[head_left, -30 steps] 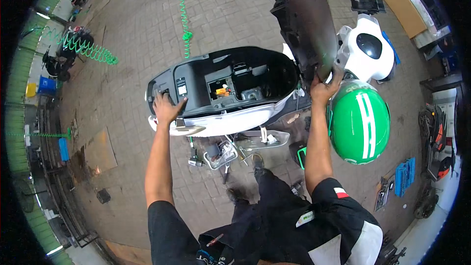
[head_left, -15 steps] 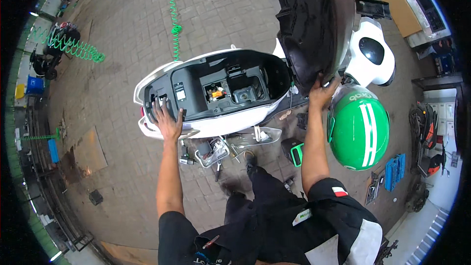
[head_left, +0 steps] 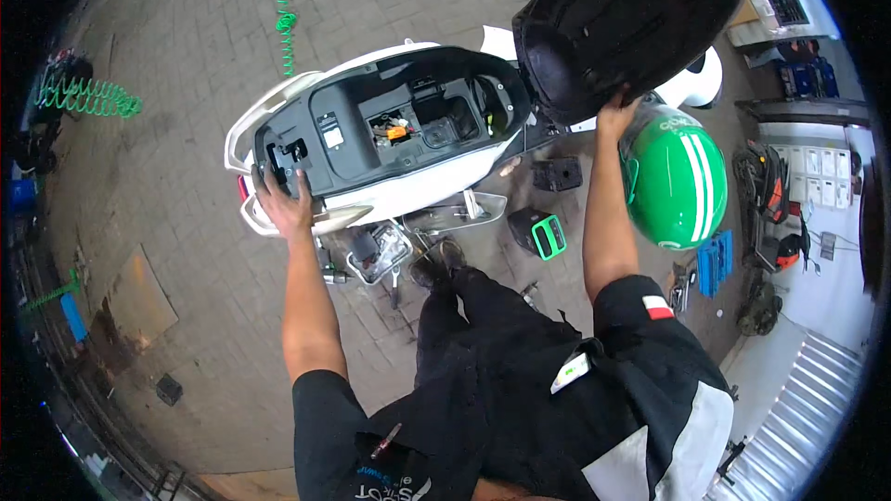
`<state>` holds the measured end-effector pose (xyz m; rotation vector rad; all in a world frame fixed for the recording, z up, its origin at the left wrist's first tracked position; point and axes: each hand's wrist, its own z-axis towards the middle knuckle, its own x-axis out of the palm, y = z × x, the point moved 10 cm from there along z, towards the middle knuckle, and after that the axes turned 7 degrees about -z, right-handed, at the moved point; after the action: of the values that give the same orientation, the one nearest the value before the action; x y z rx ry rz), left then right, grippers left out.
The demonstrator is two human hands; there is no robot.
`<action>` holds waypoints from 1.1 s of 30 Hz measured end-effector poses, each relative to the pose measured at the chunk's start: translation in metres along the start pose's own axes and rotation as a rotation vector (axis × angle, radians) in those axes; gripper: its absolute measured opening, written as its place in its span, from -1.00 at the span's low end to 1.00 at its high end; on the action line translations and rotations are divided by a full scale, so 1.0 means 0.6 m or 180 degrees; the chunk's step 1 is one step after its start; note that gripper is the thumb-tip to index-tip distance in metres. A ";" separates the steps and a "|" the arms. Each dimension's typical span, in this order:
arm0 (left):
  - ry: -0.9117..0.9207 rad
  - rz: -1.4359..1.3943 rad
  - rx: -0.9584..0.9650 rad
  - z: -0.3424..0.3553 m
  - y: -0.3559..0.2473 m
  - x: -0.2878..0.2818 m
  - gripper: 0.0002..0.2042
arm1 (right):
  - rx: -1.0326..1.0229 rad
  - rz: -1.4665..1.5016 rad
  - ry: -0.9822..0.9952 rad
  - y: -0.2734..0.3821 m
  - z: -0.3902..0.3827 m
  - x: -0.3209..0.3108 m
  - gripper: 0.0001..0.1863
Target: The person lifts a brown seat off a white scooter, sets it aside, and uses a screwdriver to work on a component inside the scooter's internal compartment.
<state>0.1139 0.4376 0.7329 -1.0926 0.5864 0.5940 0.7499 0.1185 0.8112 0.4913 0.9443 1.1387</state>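
A white scooter (head_left: 427,187) stands crosswise before me, its dark storage compartment (head_left: 357,165) uncovered. Inside the compartment are an orange piece (head_left: 397,133) and several small parts. My left hand (head_left: 286,207) lies with fingers spread on the rear rim, near the tail light. The raised black seat (head_left: 631,23) tilts over the scooter's front, its underside facing me. At the seat's lower edge my right hand (head_left: 614,119) is closed on it; some of its fingers are hidden. A green helmet (head_left: 676,181) with white stripes sits just beside my right forearm.
On the paved floor near my feet lie a tray of small parts (head_left: 380,255), a clear panel (head_left: 455,213) and a black-and-green case (head_left: 538,232). A dark box (head_left: 557,173) lies by the scooter. Green coiled hoses (head_left: 286,23) hang beyond it. A blue rack (head_left: 715,263) is at right.
The seat has swung further over to the right, so more of its underside shows, with my right hand still on it. My left hand stays on the rear rim. The whole view has shifted.
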 end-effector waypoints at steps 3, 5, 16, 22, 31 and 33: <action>-0.0106 -0.0005 0.0131 0.001 -0.002 -0.014 -0.31 | 0.0796 -0.0289 -0.0025 -0.043 0.013 -0.005 -0.34; -0.0098 -0.0185 0.0001 -0.003 -0.003 -0.009 -0.33 | 0.1204 -0.0501 -0.0039 -0.075 0.026 -0.007 -0.21; -0.0213 -0.0361 -0.0149 -0.007 -0.006 -0.010 -0.42 | 0.0727 -0.1255 0.2159 -0.082 -0.255 -0.047 -0.13; -0.0439 -0.0297 0.0010 -0.007 0.022 -0.039 -0.45 | 0.0926 -0.2144 0.4347 -0.121 -0.605 -0.185 -0.35; -0.0596 -0.0455 -0.0246 -0.009 0.041 -0.047 -0.48 | 0.0803 -0.2255 0.4515 -0.070 -0.583 -0.160 -0.50; -0.0599 -0.0591 -0.0302 -0.007 0.029 -0.029 -0.46 | 0.0403 -0.1311 0.3649 -0.047 -0.475 -0.085 -0.53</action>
<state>0.0892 0.4367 0.7325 -1.1514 0.2922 0.5595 0.5220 0.0261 0.6555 -0.3354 1.9989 0.9356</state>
